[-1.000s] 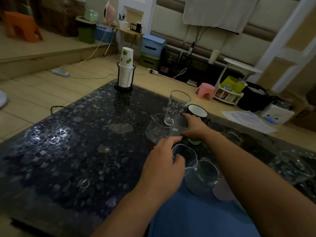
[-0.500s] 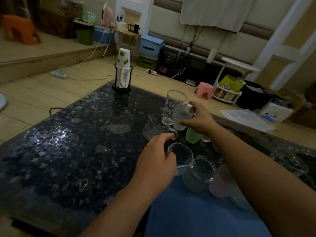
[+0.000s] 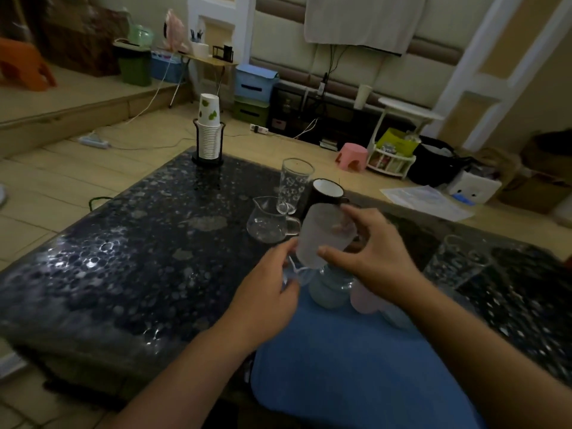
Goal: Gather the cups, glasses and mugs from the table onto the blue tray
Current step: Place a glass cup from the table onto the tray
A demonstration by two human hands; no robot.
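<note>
A: Head view, the only one we've got. Our right hand (image 3: 368,252) holds the frosted cup (image 3: 325,239) in the air, thumb on the near wall, fingers wrapped round the far side. Cup is tilted, mouth up and away from us.

B: Left hand (image 3: 269,289)?

A: Pinching a small clear glass (image 3: 294,275) just below and left of the frosted cup, at the far-left corner of the blue tray (image 3: 356,366). We can't tell if the two vessels touch.

B: So what does the next move turn on?

A: Tray lies straight below and toward us from the right hand. We judge: bring the cup's axis upright, lower it onto bare blue. Far edge is already taken by a bluish glass (image 3: 331,289) and a pink cup (image 3: 365,300), so the free spot is nearer us.

B: What's left out on the desk (image 3: 123,258)?

A: Glass pitcher (image 3: 269,221), tall patterned glass (image 3: 292,185), black mug (image 3: 326,193), all beyond the hands; another glass (image 3: 455,261) off to the right, blurred. The right hand is nearer those once it's free.

B: Risk?

A: Clinking the frosted cup on the left's glass as it comes down.
</note>
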